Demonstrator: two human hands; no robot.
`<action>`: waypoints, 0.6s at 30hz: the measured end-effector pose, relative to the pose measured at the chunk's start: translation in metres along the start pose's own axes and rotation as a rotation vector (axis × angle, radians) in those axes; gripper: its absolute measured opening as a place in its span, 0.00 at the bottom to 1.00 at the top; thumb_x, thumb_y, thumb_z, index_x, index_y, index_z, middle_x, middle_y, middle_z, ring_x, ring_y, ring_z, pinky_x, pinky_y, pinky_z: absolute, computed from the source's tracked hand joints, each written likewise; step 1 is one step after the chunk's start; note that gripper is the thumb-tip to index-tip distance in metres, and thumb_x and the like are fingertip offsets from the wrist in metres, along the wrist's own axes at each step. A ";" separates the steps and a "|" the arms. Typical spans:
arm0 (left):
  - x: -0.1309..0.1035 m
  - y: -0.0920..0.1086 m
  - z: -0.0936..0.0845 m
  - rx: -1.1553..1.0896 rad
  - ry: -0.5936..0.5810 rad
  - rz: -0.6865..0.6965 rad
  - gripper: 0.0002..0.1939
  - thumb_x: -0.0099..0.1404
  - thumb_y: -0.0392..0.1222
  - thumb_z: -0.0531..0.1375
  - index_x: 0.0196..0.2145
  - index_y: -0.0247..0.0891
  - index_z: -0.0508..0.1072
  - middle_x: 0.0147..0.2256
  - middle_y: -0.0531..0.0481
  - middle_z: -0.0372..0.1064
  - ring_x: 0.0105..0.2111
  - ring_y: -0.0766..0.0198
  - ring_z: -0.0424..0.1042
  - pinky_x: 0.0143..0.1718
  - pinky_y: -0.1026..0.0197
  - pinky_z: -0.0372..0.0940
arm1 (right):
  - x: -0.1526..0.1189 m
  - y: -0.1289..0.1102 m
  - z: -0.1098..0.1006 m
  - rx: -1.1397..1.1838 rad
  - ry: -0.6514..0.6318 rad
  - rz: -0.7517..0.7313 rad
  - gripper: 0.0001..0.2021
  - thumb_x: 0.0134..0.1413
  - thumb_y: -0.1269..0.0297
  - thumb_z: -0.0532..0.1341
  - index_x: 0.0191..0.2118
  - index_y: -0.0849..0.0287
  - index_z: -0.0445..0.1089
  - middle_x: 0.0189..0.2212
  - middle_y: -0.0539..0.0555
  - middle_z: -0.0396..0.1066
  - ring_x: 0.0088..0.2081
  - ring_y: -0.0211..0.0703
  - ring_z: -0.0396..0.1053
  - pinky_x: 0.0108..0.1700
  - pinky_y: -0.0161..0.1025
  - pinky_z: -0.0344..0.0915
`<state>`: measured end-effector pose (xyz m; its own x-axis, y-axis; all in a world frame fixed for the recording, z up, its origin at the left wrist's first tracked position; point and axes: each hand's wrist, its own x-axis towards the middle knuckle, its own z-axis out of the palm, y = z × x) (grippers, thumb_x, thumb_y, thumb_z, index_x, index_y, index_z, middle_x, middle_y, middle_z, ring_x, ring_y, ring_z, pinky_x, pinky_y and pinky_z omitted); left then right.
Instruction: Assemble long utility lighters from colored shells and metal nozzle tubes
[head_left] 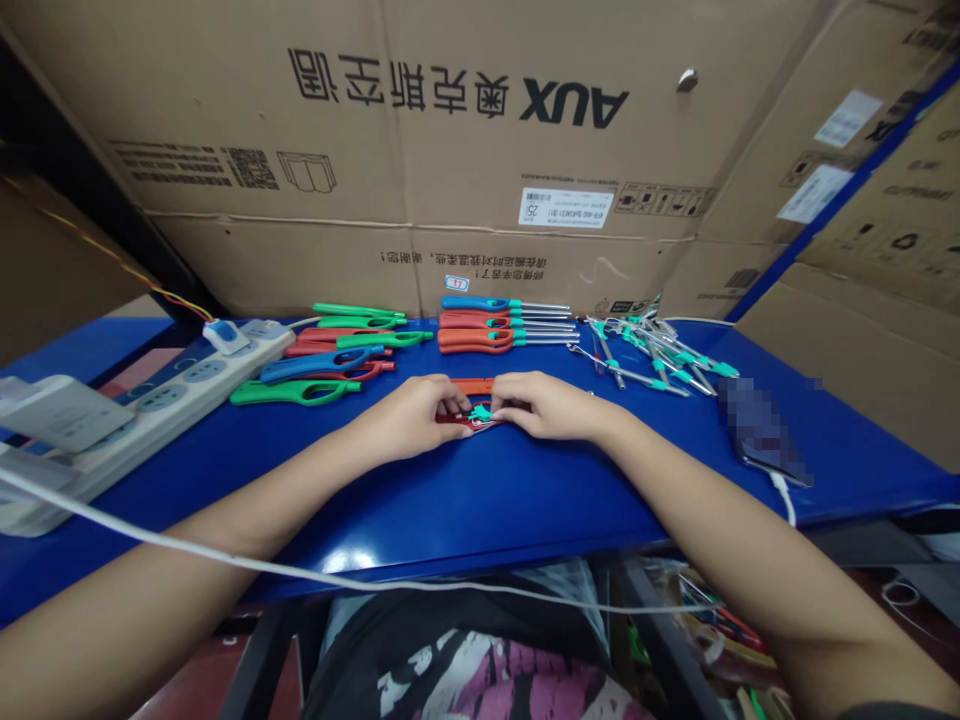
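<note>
Close together at the middle of the table, my left hand (424,415) and my right hand (544,408) work on one red lighter handle. My left fingers are closed round its left end. The fingers of my right hand pinch at a teal plastic part (480,411) with thin wire, set at the handle. My fingers hide much of the handle, so how the teal part sits in it I cannot tell. Just behind, an orange handle (472,386) lies across. Farther back is a stack of lighters (476,320) with metal tubes and blue, red and orange handles.
Loose green, red and blue handles (307,390) lie at left, beside a white power strip (172,395). Metal tubes with teal parts (660,355) are heaped at right, near a phone (765,440). A white cable (300,572) crosses before me. Cardboard (420,150) walls the back.
</note>
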<state>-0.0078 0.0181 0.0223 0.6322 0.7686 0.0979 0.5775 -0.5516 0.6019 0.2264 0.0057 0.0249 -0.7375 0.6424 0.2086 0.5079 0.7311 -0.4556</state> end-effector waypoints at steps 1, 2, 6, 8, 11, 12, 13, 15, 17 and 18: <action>0.000 0.000 0.000 -0.002 -0.003 -0.003 0.11 0.56 0.43 0.67 0.37 0.36 0.76 0.34 0.48 0.75 0.33 0.59 0.74 0.35 0.59 0.69 | 0.000 0.001 0.000 0.005 0.005 -0.010 0.04 0.63 0.71 0.58 0.35 0.60 0.67 0.34 0.53 0.69 0.35 0.40 0.66 0.39 0.36 0.62; 0.000 0.001 0.000 -0.003 -0.004 -0.004 0.11 0.56 0.43 0.67 0.37 0.36 0.76 0.33 0.48 0.75 0.33 0.59 0.74 0.35 0.59 0.69 | 0.000 0.002 0.001 0.009 0.010 -0.019 0.04 0.63 0.71 0.58 0.35 0.60 0.67 0.34 0.53 0.69 0.35 0.40 0.66 0.39 0.36 0.62; 0.000 0.002 -0.001 0.008 -0.012 -0.002 0.10 0.56 0.43 0.67 0.36 0.37 0.76 0.33 0.49 0.75 0.32 0.60 0.73 0.34 0.60 0.68 | -0.001 0.005 0.004 0.020 0.053 -0.020 0.04 0.62 0.71 0.58 0.35 0.60 0.68 0.33 0.53 0.69 0.35 0.40 0.66 0.39 0.37 0.62; 0.000 0.002 -0.001 0.011 -0.016 -0.004 0.11 0.56 0.43 0.67 0.37 0.37 0.76 0.34 0.49 0.75 0.32 0.60 0.73 0.34 0.60 0.67 | -0.001 0.006 0.005 0.014 0.076 0.006 0.04 0.63 0.70 0.57 0.35 0.60 0.67 0.33 0.53 0.70 0.35 0.41 0.66 0.38 0.37 0.61; 0.000 0.003 -0.001 0.012 -0.020 -0.029 0.12 0.56 0.43 0.67 0.37 0.36 0.76 0.35 0.48 0.75 0.33 0.60 0.73 0.34 0.60 0.67 | -0.001 0.005 0.004 0.008 0.079 0.008 0.05 0.63 0.70 0.57 0.34 0.60 0.68 0.33 0.53 0.70 0.35 0.41 0.66 0.39 0.38 0.61; 0.001 0.004 -0.001 0.015 -0.021 -0.038 0.12 0.56 0.44 0.68 0.38 0.36 0.77 0.36 0.48 0.75 0.33 0.60 0.73 0.34 0.60 0.67 | -0.001 0.005 0.004 0.008 0.071 -0.003 0.05 0.62 0.70 0.58 0.34 0.60 0.68 0.33 0.53 0.70 0.35 0.41 0.66 0.39 0.38 0.62; 0.001 0.004 -0.001 0.018 -0.023 -0.044 0.13 0.57 0.43 0.68 0.38 0.36 0.77 0.36 0.47 0.75 0.33 0.59 0.73 0.35 0.59 0.67 | -0.001 0.005 0.003 0.007 0.060 -0.014 0.04 0.62 0.71 0.58 0.34 0.60 0.68 0.33 0.54 0.70 0.35 0.41 0.66 0.39 0.38 0.62; 0.001 0.004 -0.001 0.027 -0.024 -0.042 0.12 0.57 0.43 0.68 0.38 0.36 0.77 0.36 0.47 0.76 0.34 0.59 0.74 0.36 0.59 0.67 | -0.001 0.004 0.002 0.003 0.039 -0.028 0.04 0.62 0.71 0.59 0.34 0.61 0.69 0.34 0.54 0.69 0.35 0.40 0.66 0.39 0.37 0.62; 0.001 0.003 0.000 0.041 -0.020 -0.026 0.12 0.57 0.42 0.68 0.39 0.36 0.77 0.36 0.47 0.76 0.35 0.58 0.74 0.37 0.59 0.67 | 0.000 0.003 0.001 -0.008 0.025 -0.036 0.04 0.61 0.71 0.59 0.34 0.61 0.70 0.34 0.54 0.69 0.34 0.40 0.66 0.38 0.37 0.63; 0.000 0.002 0.000 0.050 -0.016 -0.016 0.12 0.57 0.42 0.67 0.39 0.37 0.76 0.36 0.47 0.76 0.36 0.58 0.74 0.37 0.59 0.67 | 0.000 0.003 0.000 -0.014 0.021 -0.038 0.05 0.61 0.72 0.59 0.34 0.61 0.71 0.34 0.54 0.69 0.35 0.40 0.67 0.39 0.37 0.63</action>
<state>-0.0063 0.0169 0.0237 0.6309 0.7722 0.0753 0.6123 -0.5551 0.5630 0.2278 0.0074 0.0235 -0.7469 0.6184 0.2443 0.4856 0.7583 -0.4350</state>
